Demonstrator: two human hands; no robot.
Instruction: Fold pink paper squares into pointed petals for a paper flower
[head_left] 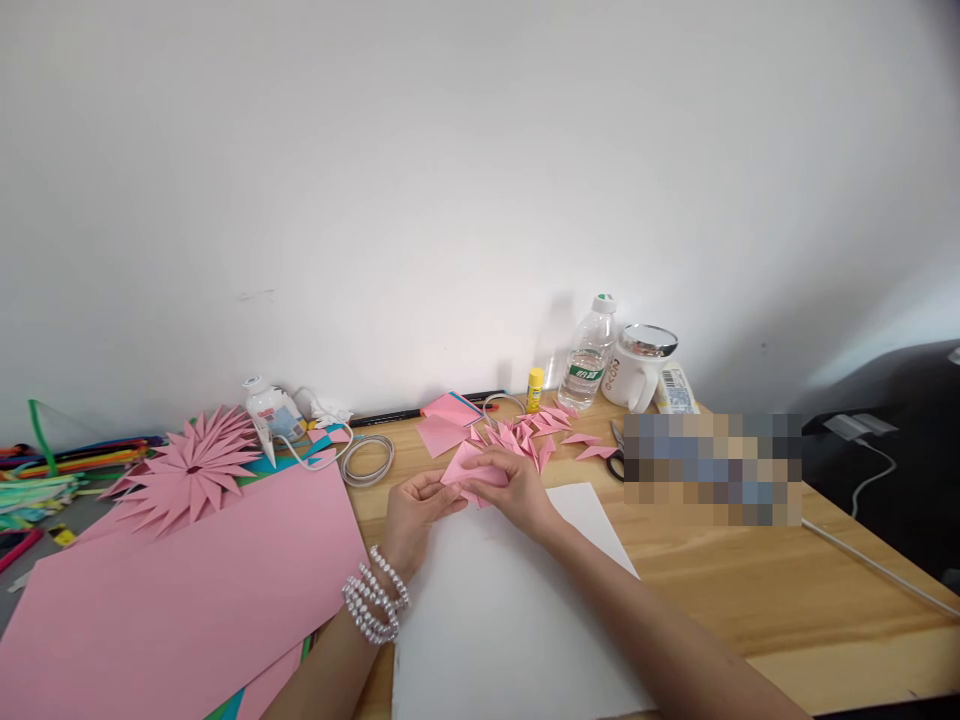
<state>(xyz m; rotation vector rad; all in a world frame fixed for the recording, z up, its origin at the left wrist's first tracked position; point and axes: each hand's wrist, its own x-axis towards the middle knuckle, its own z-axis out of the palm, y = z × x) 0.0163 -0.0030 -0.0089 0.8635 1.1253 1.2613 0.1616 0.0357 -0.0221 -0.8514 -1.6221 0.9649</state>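
Between my two hands is a small folded piece of pink paper (459, 466), held just above the far edge of a white sheet (517, 610). My left hand (417, 505), with a beaded bracelet at the wrist, pinches its near-left edge. The fingers of my right hand (517, 487) grip the paper from the right, thumb on the near side. Just beyond my hands lies a loose pile of folded pink paper pieces (525, 432). Flat pink squares (442, 438) rest to the left of that pile.
A pink pinwheel-like paper shape (193, 470) lies on large pink sheets (202, 590) at left. Along the wall stand a white bottle (274, 408), a yellow glue stick (535, 390), a water bottle (589, 355) and a white mug (637, 370). Scissors (616, 458) lie at right beside a blurred patch.
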